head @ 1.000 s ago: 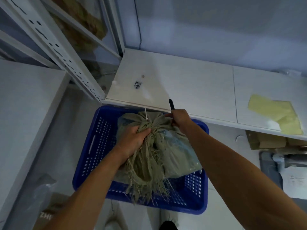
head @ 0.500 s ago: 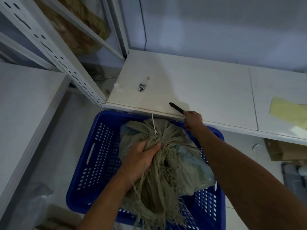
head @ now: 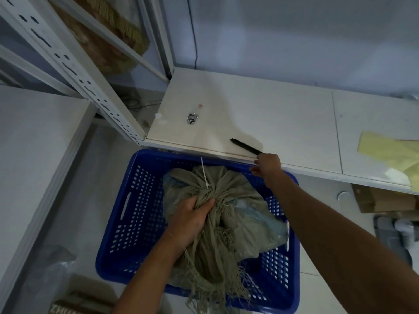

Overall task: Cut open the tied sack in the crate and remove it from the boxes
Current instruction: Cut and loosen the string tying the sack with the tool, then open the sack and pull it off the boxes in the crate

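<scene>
Sack (head: 229, 200), soft frayed woven cloth, lying in the blue crate (head: 136, 223), likely limp and best taken at its zip-tied neck, where the left hand (head: 190, 218) is clenching it; right hand (head: 267, 164) is resting loosely beside the knife (head: 246, 146) beyond the crate.

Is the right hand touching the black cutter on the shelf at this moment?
Cannot tell. In the head view the right hand sits at the near end of the cutter, hiding where they meet, so neither contact nor a gap shows.
</scene>
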